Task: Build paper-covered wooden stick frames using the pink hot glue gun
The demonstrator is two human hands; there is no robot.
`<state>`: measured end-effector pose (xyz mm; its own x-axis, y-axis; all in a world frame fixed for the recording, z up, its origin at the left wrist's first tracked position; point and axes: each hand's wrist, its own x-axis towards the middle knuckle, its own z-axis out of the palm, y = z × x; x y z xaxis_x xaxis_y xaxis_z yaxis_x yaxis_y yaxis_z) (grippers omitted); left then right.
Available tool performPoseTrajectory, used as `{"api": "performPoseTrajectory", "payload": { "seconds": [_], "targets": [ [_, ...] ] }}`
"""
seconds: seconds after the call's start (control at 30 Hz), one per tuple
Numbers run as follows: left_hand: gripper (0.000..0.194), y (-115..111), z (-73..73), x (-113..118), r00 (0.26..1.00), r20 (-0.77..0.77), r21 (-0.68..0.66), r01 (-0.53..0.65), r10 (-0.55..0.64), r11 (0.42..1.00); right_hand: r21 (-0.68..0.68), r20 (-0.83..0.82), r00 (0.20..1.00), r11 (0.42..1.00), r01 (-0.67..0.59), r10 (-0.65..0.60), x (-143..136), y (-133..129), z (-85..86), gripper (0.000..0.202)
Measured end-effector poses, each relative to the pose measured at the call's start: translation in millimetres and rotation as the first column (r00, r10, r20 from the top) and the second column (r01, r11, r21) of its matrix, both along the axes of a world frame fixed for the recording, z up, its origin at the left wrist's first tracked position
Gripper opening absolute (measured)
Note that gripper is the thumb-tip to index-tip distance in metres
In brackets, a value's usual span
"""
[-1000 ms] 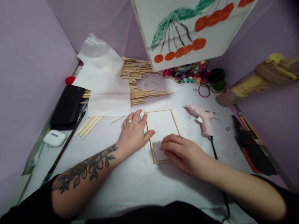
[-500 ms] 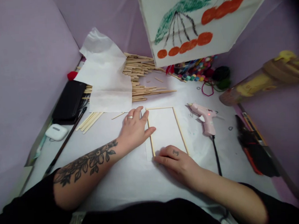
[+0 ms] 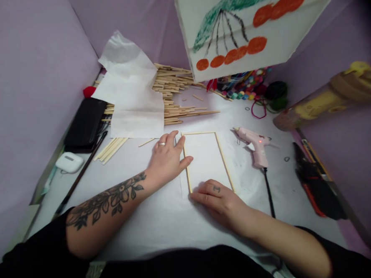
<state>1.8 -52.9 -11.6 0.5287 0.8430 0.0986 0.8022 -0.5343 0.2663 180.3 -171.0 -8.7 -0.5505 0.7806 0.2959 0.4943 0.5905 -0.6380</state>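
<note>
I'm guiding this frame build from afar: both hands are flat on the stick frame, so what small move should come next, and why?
Probably keep pressing briefly. The left hand lies on the left side of the stick frame, and the right hand covers its near edge, so that joint cannot be seen. The glue gun lies beside the frame with its light on, suggesting recent gluing.

Bare tabletop lies open near the body, while farther back the stick pile and paper sheet block the way, the glue gun and its cord crowding the right.
</note>
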Motion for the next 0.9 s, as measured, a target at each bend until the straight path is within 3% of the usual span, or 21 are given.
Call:
{"api": "performPoseTrajectory", "payload": {
  "seconds": [0.7, 0.9],
  "targets": [
    [0.063, 0, 0.7, 3, 0.999, -0.028, 0.018, -0.018, 0.019, 1.0, -0.004, 0.077, 0.996, 0.999, 0.039, -0.038, -7, 0, 5.2, 0.04],
    [0.064, 0, 1.2, 3, 0.999, -0.039, 0.028, -0.024, 0.025, 0.999, -0.062, 0.128, 0.988, 0.994, 0.089, -0.081, -2, -1, 20.3, 0.045]
  ]
}}
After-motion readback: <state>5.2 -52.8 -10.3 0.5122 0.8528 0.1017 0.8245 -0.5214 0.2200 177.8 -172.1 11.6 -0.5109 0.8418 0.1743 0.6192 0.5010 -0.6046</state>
